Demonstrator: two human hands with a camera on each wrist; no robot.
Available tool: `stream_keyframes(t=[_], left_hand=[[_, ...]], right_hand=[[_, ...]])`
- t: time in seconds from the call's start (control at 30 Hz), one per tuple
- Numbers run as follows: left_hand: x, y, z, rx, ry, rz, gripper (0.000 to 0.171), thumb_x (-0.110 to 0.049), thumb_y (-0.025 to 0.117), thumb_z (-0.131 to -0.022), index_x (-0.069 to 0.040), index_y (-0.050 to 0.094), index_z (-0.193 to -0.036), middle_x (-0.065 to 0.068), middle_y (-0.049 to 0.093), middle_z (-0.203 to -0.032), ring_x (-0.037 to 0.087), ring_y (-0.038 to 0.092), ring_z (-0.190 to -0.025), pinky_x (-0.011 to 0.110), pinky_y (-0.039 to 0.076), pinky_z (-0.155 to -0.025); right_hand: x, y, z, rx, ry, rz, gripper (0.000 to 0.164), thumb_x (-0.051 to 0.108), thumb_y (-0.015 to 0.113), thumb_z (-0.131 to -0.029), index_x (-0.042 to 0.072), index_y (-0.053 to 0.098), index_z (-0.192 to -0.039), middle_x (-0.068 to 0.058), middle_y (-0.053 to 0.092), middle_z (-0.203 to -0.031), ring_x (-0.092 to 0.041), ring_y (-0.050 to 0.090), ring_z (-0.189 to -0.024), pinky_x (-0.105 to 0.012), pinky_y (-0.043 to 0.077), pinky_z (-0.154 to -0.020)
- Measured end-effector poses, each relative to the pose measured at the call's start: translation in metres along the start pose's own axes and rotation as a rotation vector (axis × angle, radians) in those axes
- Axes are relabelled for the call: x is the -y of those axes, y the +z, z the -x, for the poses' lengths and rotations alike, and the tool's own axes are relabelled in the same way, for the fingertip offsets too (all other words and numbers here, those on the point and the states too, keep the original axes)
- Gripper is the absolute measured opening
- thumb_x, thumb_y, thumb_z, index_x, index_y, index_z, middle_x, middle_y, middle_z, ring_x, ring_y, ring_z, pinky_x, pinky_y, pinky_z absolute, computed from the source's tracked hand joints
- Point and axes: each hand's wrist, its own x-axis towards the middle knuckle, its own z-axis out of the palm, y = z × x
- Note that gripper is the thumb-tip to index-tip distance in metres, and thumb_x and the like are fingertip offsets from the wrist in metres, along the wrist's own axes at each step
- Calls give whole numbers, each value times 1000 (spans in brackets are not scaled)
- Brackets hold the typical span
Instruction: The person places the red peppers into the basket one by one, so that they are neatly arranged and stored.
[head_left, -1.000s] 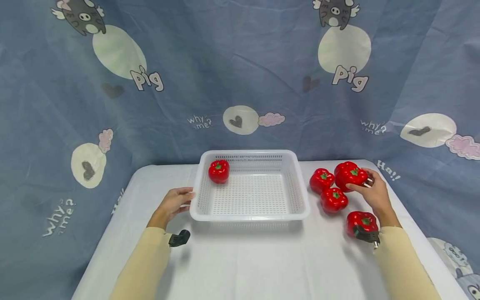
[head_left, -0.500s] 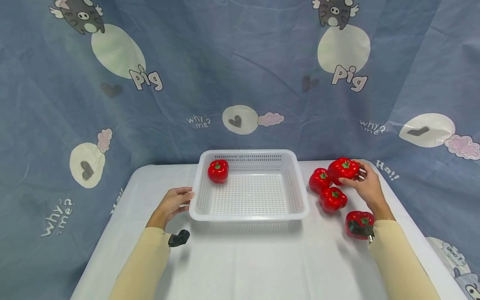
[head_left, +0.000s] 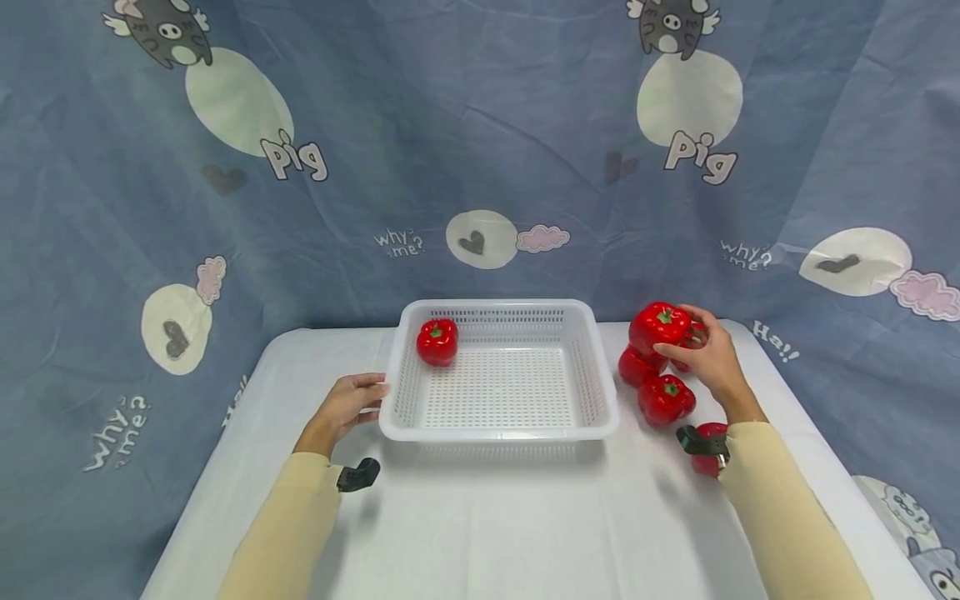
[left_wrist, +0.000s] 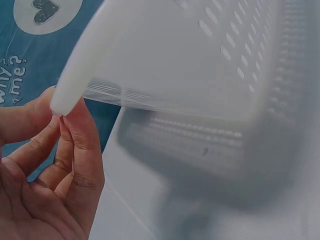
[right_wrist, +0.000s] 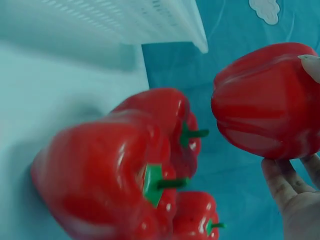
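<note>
My right hand [head_left: 708,354] grips a red bell pepper [head_left: 658,327] with a green stem, raised over other peppers to the right of the basket. In the right wrist view, thumb and fingers hold this pepper [right_wrist: 265,102] from opposite sides, apart from the cluster. One red pepper [head_left: 637,368] shows just under it, another [head_left: 666,400] lies nearer, and a third is partly hidden behind the hand. My left hand [head_left: 351,410] pinches the left rim of the white perforated basket [head_left: 498,435]; the left wrist view shows thumb and fingers at the rim [left_wrist: 70,95].
A single red pepper [head_left: 437,343] sits in the basket's back left corner. Another pepper [head_left: 707,465] lies on the white-covered table [head_left: 540,525], partly behind the right wrist's black strap. A blue printed curtain [head_left: 337,108] hangs just behind the table.
My right hand has lifted its pepper and carried it leftward towards the basket, uncovering part of a pepper behind the hand. The left hand and basket have stayed in place.
</note>
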Motion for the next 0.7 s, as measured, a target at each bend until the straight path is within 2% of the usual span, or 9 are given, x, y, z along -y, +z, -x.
stream_keyframes(t=[0.33, 0.5, 0.7], left_hand=[[0, 0, 1, -7, -4, 0, 48, -20, 60, -96, -1, 47, -139, 21, 56, -130, 26, 62, -103, 36, 54, -87], [1, 1, -1, -12, -17, 2, 47, -20, 60, -96, -2, 48, -138, 19, 56, -130, 26, 62, -103, 34, 55, -84], [3, 1, -2, -7, -9, 4, 48, -20, 60, -96, -2, 48, -139, 18, 57, -129, 26, 62, -104, 34, 55, -85]], right_hand=[[14, 16, -10, 16, -8, -28, 92, 24, 79, -81, 13, 22, -153, -21, 30, -152, -44, 33, -135, -56, 40, -101], [19, 27, -15, 48, -23, -79, 90, 24, 79, -81, 14, 24, -152, -18, 30, -151, -41, 33, -135, -53, 41, -101], [24, 42, -21, 105, -56, -62, 87, 19, 77, -83, 14, 24, -153, -18, 31, -151, -41, 34, -134, -52, 43, -99]])
